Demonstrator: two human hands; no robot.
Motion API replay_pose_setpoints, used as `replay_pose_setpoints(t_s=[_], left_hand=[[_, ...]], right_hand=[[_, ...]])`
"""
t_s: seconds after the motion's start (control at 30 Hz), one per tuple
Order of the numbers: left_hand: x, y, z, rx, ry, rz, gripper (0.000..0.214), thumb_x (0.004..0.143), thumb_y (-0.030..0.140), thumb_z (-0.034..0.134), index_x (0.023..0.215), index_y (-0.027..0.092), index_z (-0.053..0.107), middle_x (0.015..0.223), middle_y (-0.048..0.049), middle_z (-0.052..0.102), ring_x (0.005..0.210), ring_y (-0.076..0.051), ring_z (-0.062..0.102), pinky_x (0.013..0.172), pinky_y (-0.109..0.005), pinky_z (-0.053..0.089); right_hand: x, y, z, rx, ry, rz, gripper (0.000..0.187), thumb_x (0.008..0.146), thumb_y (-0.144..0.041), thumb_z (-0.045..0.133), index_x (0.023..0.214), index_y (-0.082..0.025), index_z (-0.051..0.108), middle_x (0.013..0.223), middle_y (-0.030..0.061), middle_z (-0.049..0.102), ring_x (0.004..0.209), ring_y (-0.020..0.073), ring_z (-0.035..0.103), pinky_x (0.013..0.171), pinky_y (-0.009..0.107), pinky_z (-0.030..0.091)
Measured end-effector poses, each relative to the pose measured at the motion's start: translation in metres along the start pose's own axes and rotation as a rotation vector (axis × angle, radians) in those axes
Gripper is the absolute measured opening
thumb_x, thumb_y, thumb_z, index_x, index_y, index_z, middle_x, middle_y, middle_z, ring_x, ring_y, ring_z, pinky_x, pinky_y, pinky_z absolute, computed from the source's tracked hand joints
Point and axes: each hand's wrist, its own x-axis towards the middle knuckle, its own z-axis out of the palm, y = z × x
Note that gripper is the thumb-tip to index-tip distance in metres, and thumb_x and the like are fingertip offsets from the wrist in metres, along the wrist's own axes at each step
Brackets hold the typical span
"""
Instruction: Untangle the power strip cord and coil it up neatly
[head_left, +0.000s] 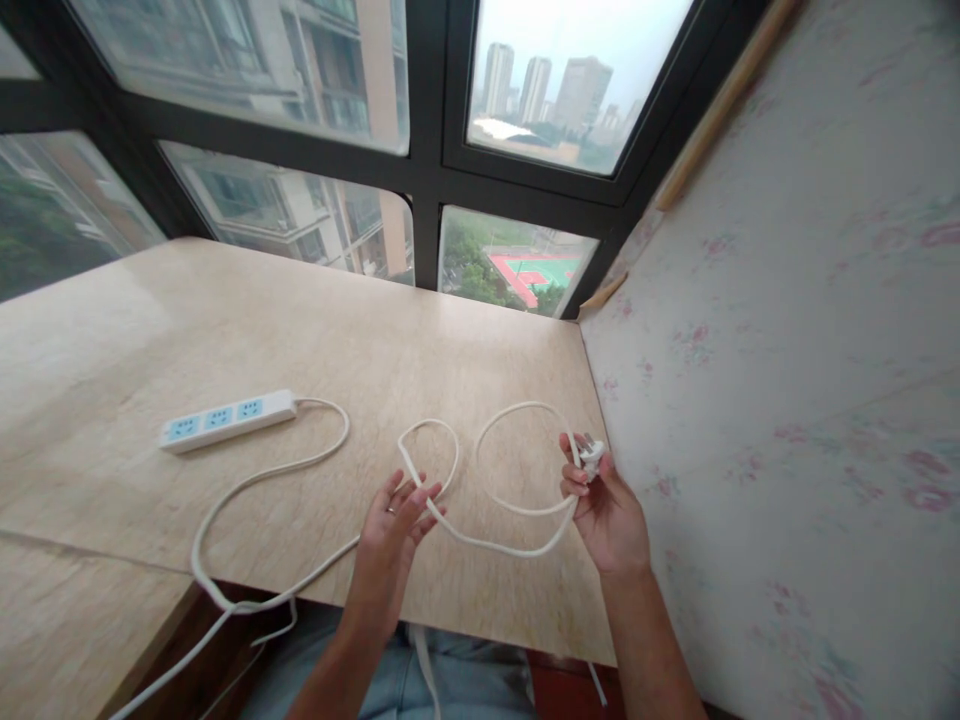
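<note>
A white power cord point(499, 549) lies in loose loops between my two hands. My right hand point(609, 515), near the wall, grips the white plug point(591, 458), its metal prongs pointing up, along with part of the looped cord. My left hand point(394, 525), wearing a ring, has its fingers curled loosely around the cord beside a small loop. To the left, a white power strip point(229, 420) with blue socket faces rests on the tabletop. From its right end a cord curves down toward the front edge.
The beige marbled surface point(315, 340) ends at dark-framed windows point(427, 160) behind. A floral-papered wall point(750, 450) borders it on the right. Cord also hangs past the front edge at lower left, above my legs point(465, 675).
</note>
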Motion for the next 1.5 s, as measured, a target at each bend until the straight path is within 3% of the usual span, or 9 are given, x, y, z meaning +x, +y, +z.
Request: replay_pose_setpoints(t_s=[0.27,0.47,0.67,0.8,0.9,1.03,1.13,1.27,1.5], left_hand=[[0.035,-0.017,0.004,0.15,-0.201,-0.009,0.05,0.059,0.01,0.074,0.108,0.014,0.063,0.121,-0.0158,0.063,0.108,-0.028,0.063,0.087,-0.038,0.053],[0.035,-0.016,-0.003,0.225,-0.351,-0.138,0.049,0.064,0.017,0.074,0.112,0.015,0.065,0.119,-0.016,0.064,0.095,-0.027,0.068,0.077,-0.036,0.055],[0.033,-0.014,-0.013,0.313,-0.389,-0.284,0.049,0.061,0.013,0.069,0.11,0.017,0.067,0.118,-0.0146,0.065,0.073,-0.023,0.07,0.053,-0.026,0.051],[0.036,-0.013,-0.015,0.275,-0.469,-0.305,0.041,0.072,0.035,0.064,0.106,0.014,0.069,0.105,-0.0173,0.069,0.071,-0.024,0.069,0.051,-0.025,0.048],[0.036,-0.011,-0.012,0.382,-0.465,-0.202,0.054,0.078,0.057,0.057,0.103,0.01,0.068,0.094,-0.0173,0.07,0.061,-0.02,0.067,0.046,-0.023,0.042],[0.04,-0.012,-0.012,0.541,-0.429,-0.076,0.051,0.075,0.06,0.062,0.091,0.012,0.065,0.079,-0.0085,0.068,0.042,-0.008,0.053,0.041,-0.019,0.032],[0.048,-0.015,-0.017,0.423,-0.394,-0.189,0.054,0.076,0.065,0.057,0.088,0.012,0.062,0.07,-0.0034,0.063,0.037,-0.007,0.047,0.039,-0.02,0.03],[0.059,-0.016,-0.023,0.142,-0.457,-0.419,0.058,0.083,0.065,0.043,0.09,0.011,0.062,0.07,-0.0047,0.061,0.042,-0.012,0.052,0.044,-0.025,0.042],[0.063,-0.016,-0.017,0.151,-0.391,-0.418,0.056,0.089,0.062,0.037,0.085,0.012,0.062,0.06,-0.0031,0.057,0.037,-0.012,0.048,0.037,-0.024,0.038]], right_hand=[[-0.003,-0.015,-0.008,-0.103,-0.13,0.329,0.032,0.076,-0.036,0.07,0.1,-0.014,0.07,0.108,0.0142,0.068,0.054,0.0068,0.047,0.041,0.017,0.037],[0.011,-0.009,-0.003,-0.255,-0.417,0.55,0.04,0.078,-0.038,0.07,0.104,-0.009,0.069,0.102,0.0173,0.07,0.05,0.0054,0.052,0.039,0.013,0.032],[0.04,0.009,0.026,-0.527,-0.66,0.701,0.038,0.078,-0.039,0.07,0.098,-0.007,0.07,0.09,0.0139,0.071,0.046,0.0064,0.056,0.036,0.013,0.028],[0.056,0.028,0.051,-0.658,-0.753,0.763,0.037,0.071,-0.041,0.075,0.087,-0.008,0.07,0.074,0.008,0.069,0.046,0.0085,0.057,0.036,0.015,0.03],[0.065,0.044,0.065,-0.755,-0.835,0.781,0.039,0.07,-0.045,0.075,0.082,-0.009,0.068,0.061,0.002,0.063,0.046,0.0083,0.056,0.038,0.015,0.034],[0.078,0.06,0.074,-0.922,-0.913,0.734,0.038,0.075,-0.047,0.072,0.085,-0.011,0.06,0.06,0.0008,0.063,0.045,0.0076,0.056,0.04,0.015,0.036],[0.087,0.066,0.078,-1.081,-0.951,0.642,0.034,0.078,-0.045,0.069,0.083,-0.012,0.059,0.065,0.0025,0.065,0.049,0.0078,0.058,0.043,0.015,0.038],[0.091,0.069,0.086,-1.25,-1.097,0.622,0.028,0.084,-0.04,0.062,0.088,-0.012,0.065,0.069,0.0031,0.066,0.056,0.0088,0.061,0.05,0.016,0.042],[0.086,0.078,0.1,-1.416,-1.187,0.31,0.022,0.08,-0.034,0.066,0.089,-0.014,0.071,0.067,0.0004,0.064,0.06,0.0097,0.058,0.054,0.018,0.042]])
